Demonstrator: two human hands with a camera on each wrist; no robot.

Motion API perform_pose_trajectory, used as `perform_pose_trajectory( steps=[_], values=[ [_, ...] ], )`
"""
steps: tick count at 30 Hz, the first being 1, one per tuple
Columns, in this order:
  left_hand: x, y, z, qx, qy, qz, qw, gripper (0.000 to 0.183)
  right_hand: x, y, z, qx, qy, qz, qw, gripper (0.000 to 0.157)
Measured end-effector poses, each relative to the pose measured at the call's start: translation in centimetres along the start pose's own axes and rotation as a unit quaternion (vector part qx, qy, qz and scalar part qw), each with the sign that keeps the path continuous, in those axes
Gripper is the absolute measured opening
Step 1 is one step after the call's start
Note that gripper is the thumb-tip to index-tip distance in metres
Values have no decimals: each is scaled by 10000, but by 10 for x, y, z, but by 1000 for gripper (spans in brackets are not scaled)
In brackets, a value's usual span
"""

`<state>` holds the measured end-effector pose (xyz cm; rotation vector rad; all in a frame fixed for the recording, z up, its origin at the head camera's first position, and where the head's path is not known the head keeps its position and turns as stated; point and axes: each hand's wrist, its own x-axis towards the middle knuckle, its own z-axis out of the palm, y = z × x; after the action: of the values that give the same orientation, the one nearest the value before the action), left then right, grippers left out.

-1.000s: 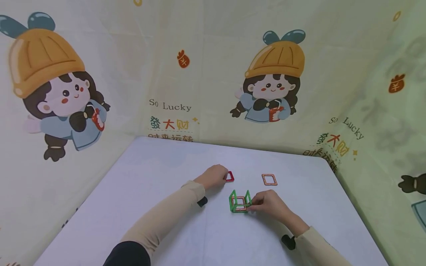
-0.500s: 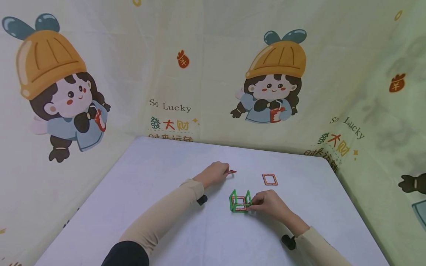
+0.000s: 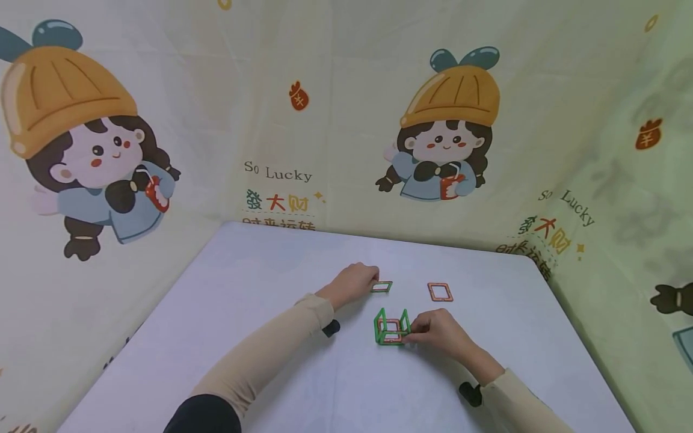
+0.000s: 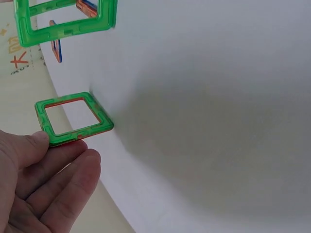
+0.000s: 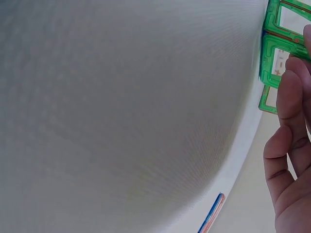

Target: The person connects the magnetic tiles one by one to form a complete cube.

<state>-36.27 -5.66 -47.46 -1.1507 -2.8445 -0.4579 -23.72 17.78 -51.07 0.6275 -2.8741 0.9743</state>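
Observation:
My left hand (image 3: 351,282) pinches a square magnetic tile (image 4: 77,133) between thumb and fingers at one corner. The tile is an open frame, green on top with a thin orange-red edge beneath, and looks tilted. Nearer to me stands an open box shape of green magnetic tiles (image 3: 381,340), with orange-red inside its base. My right hand (image 3: 441,331) holds the right side of this box shape with thumb and fingertips. In the right wrist view, fingers (image 5: 289,97) partly hide the green tiles.
A loose orange square tile (image 3: 440,300) lies flat on the white table (image 3: 260,270), behind and to the right of the box shape. A printed cloth (image 3: 346,120) hangs behind the table's far edge.
My left hand has lifted the tile and turned it over: its red side showed first, now its green side. The hand shifted slightly right. My right hand and the box shape stay in place.

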Motion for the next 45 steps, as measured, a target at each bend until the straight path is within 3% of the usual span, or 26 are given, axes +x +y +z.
perform_pose_trajectory(
  steps=[21, 37, 45],
  values=[
    [-13, 26, 0, -42, -489, -43, 9988, 10, 2, 1, 3, -17, -48, -19, 10000, 11],
    [-17, 33, 2, -132, -697, 258, 9971, 11, 9, 7, 0, -47, -142, 175, 9997, 10],
    [-19, 28, 5, -173, -667, 629, 9956, 10, 12, 13, -2, -69, -199, 88, 9997, 11]
  ],
)
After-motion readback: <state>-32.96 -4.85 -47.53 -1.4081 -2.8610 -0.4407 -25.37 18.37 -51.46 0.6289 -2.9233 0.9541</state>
